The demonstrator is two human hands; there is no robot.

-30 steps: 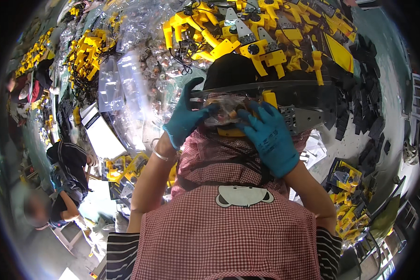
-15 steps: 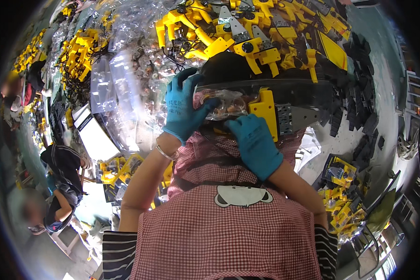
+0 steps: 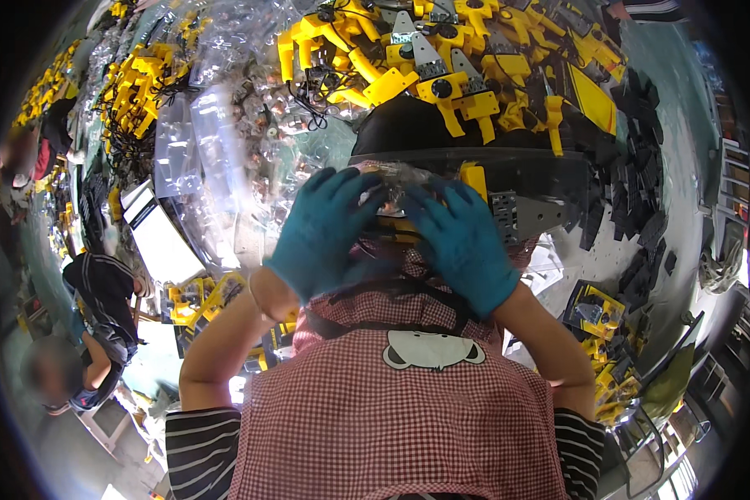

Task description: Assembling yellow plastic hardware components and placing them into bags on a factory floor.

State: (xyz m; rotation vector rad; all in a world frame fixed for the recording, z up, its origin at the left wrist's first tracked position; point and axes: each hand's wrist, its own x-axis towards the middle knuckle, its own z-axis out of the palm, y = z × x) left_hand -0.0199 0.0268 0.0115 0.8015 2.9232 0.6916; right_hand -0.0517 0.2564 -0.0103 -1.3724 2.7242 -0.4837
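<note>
My left hand [image 3: 318, 237] and my right hand [image 3: 468, 243], both in blue gloves, rest side by side on a clear plastic bag [image 3: 396, 175] of small parts. Their fingers are spread and bent slightly over the bag; motion blurs them. The bag lies in a shallow dark, see-through tray [image 3: 558, 171] at my lap. Beside it in the tray is a yellow pipe welding iron [image 3: 473, 177] with a grey perforated bracket [image 3: 512, 212]. My right hand covers much of its yellow body. A strip of yellow and black shows below the bag, between my hands.
Many yellow welding irons [image 3: 389, 86] with cords lie heaped at the far side. Clear bags of parts [image 3: 267, 108] spread to the left, near a white box [image 3: 165, 237]. Black pieces [image 3: 633, 179] lie at right. Packed trays [image 3: 596, 310] stand lower right. A co-worker [image 3: 100, 308] sits at left.
My left hand has come down from its raised position onto the bag. My right hand has shifted up and over the bag and the yellow iron, its fingers now spread.
</note>
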